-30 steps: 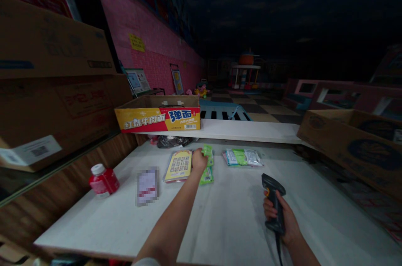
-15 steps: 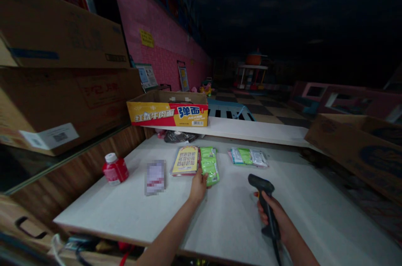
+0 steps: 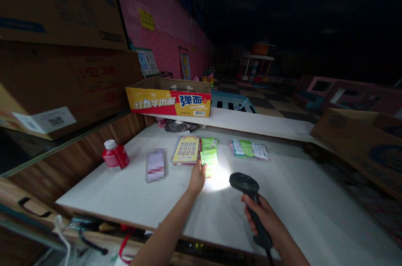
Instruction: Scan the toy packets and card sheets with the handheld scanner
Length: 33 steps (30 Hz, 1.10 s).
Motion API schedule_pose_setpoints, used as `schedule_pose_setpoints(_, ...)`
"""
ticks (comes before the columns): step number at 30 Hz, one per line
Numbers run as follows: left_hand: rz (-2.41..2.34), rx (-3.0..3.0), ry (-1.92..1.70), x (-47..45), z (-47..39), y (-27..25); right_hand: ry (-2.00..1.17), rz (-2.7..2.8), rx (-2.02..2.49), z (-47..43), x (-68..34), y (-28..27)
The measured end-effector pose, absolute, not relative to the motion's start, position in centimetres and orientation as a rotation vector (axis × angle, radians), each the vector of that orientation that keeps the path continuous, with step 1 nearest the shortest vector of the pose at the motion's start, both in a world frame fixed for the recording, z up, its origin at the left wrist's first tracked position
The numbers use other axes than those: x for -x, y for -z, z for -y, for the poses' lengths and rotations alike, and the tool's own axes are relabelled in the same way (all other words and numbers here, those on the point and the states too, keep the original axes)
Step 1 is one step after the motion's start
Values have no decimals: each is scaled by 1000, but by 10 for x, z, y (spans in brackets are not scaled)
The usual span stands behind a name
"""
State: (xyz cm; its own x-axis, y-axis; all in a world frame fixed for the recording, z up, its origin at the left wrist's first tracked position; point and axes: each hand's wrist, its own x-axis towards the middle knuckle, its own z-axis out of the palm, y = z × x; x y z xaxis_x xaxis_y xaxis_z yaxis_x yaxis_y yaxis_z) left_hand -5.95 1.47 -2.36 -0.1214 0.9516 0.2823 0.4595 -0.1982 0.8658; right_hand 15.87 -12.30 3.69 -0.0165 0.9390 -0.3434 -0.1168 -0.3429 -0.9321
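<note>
A black handheld barcode scanner point(image 3: 251, 199) is gripped in my right hand point(image 3: 265, 218), its head turned left. A bright patch of its light falls on the table beside the green packets. My left hand point(image 3: 197, 177) pinches the near edge of a green packet point(image 3: 209, 157); another green packet point(image 3: 208, 144) lies just behind it. To the left of these is a yellow booklet point(image 3: 186, 149) printed with a grid, on top of a small stack. Further right lie some flat packets point(image 3: 250, 149), green in the middle with paler ends.
A red bottle with a white cap point(image 3: 115, 155) and a blurred-out card or phone point(image 3: 155, 164) stand on the left of the white table point(image 3: 125, 195). Along the back ledge is a yellow-red carton point(image 3: 169, 101). Cardboard boxes point(image 3: 72, 86) rise at left; another box point(image 3: 351, 140) sits at right.
My right hand has brought the scanner left, toward the green packets, and its light has come on. My left hand stays at the green packet. The whole view has shifted slightly.
</note>
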Motion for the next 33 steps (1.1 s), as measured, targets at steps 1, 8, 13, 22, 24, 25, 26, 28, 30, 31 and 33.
schedule_pose_setpoints(1,-1550,-1638,-1298,60,-15,24,-1512,921,1363,123,-159,-37)
schedule_pose_setpoints(8,-1380,-1526,-1339,61,-20,33,-1554,858,1256,117,-168,-28)
schedule_pose_setpoints(13,-1221,-1378,-1344,61,-16,23,-1600,636,997,99,-204,-8)
schedule_pose_setpoints(22,-1004,-1042,-1240,7,-33,-1,-1653,210,441,88,-254,26)
schedule_pose_setpoints(24,-1012,-954,-1236,-14,-48,-8,-1664,173,412,84,-255,29)
schedule_pose_setpoints(25,-1062,-927,-1232,-25,-58,-11,-1677,169,414,82,-256,30)
schedule_pose_setpoints(26,-1134,-914,-1228,-35,-67,-14,-1690,173,421,80,-256,31)
schedule_pose_setpoints(28,-1283,-920,-1221,-55,-88,-19,-1716,196,436,76,-258,32)
schedule_pose_setpoints(30,-1379,-943,-1218,-73,-108,-21,-1737,224,452,73,-259,34)
schedule_pose_setpoints(31,-1408,-953,-1218,-81,-117,-22,-1740,233,459,72,-259,34)
schedule_pose_setpoints(33,-1462,-975,-1222,-93,-133,-21,-1731,234,471,71,-258,36)
